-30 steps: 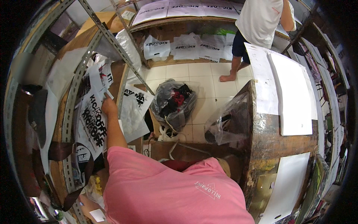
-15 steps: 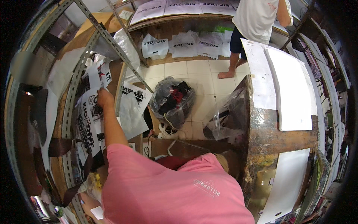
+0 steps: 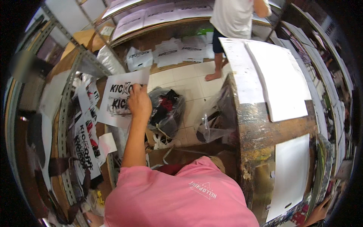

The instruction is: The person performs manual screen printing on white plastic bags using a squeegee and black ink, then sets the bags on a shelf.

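My left hand (image 3: pixel 140 101), at the end of an arm in a pink sleeve, pinches the edge of a printed sheet (image 3: pixel 119 86). The sheet is pale, with bold black lettering in rows, and hangs in front of the left rack; my fingers cover part of the print. More printed sheets (image 3: pixel 81 145) lie in a loose pile on the rack's shelf beside it. At the lower right rim my right hand (image 3: pixel 320 212), with a dark wrist band, rests near upright boards; its arm is cut off and its fingers show only in part.
A clear plastic bag (image 3: pixel 166 111) of dark and red cloth stands on the tiled floor. A stack of white sheets (image 3: pixel 278 77) lies on the worn wooden table (image 3: pixel 257 121) at right. A person in a white shirt (image 3: pixel 231 20) stands barefoot beyond it. A metal rack (image 3: pixel 66 113) borders the left.
My left hand has lifted a printed sheet off the shelf pile and moved it right. The view has shifted right, and the hand at the lower right has come into sight.
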### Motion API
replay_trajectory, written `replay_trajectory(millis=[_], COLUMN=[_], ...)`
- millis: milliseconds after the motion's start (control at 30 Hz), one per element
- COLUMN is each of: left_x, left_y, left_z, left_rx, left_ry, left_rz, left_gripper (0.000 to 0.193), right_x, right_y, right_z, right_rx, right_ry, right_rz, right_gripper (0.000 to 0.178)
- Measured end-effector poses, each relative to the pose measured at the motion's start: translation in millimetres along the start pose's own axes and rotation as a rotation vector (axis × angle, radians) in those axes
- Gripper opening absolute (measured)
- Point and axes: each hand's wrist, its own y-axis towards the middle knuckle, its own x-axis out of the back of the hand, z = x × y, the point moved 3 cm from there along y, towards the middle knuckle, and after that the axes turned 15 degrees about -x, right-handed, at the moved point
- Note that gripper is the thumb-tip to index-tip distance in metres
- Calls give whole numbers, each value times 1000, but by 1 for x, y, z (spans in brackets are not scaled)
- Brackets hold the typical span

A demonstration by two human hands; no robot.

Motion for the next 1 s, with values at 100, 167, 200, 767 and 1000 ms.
replay_trajectory(millis=[100,167,200,767,1000], left_x=[18,21,24,60,23], left_y=[-5,-7,-6,-262,-273], left_z=[-83,-147,-183,-577,-580], left_rx=[-263,-443,-544,-2292,-2375], left_ry=[-187,-361,-431,-828,-753], left_rz=[-72,-113,-137,273,288], left_gripper=[33,41,45,52,56], right_x=[-44,-52,-42,44,40], right_y=[30,25,20,7,7], right_z=[-54,-69,-62,25,26], right_rx=[15,99,81,19,7], right_ry=[-100,39,106,350,347], right_rz=[92,-51,-56,-186,-246], right_gripper=[50,56,57,50,48])
